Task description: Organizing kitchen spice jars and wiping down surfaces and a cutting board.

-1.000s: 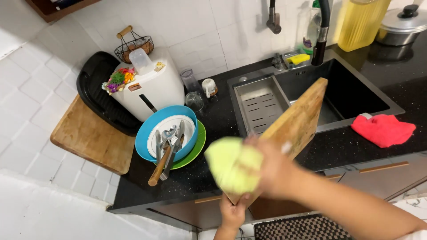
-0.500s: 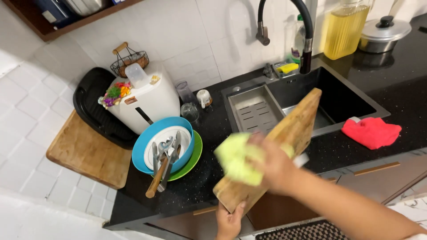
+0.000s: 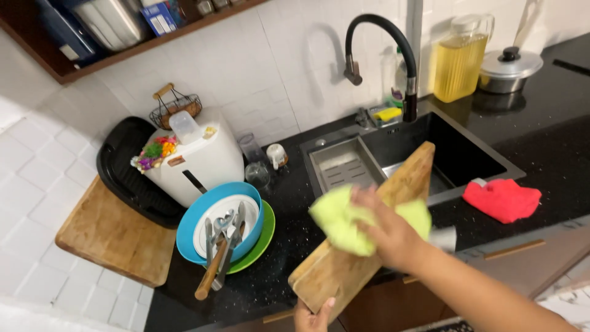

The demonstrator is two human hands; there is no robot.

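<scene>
The right hand [image 3: 393,237], fingers pressed on the yellow cloth [image 3: 344,221], has slid farther up the cutting board [image 3: 362,246]; the left hand [image 3: 313,316] still grips the board's near end, so wiping continues.

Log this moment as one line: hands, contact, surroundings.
left hand: grips cutting board bottom edge | right hand: presses yellow-green cloth on board face | board: tilted, top over sink | nearby: red cloth, blue bowl

Blk counter [image 3: 289,184] w/ red cloth [image 3: 501,198], wood board [image 3: 114,233].
</scene>
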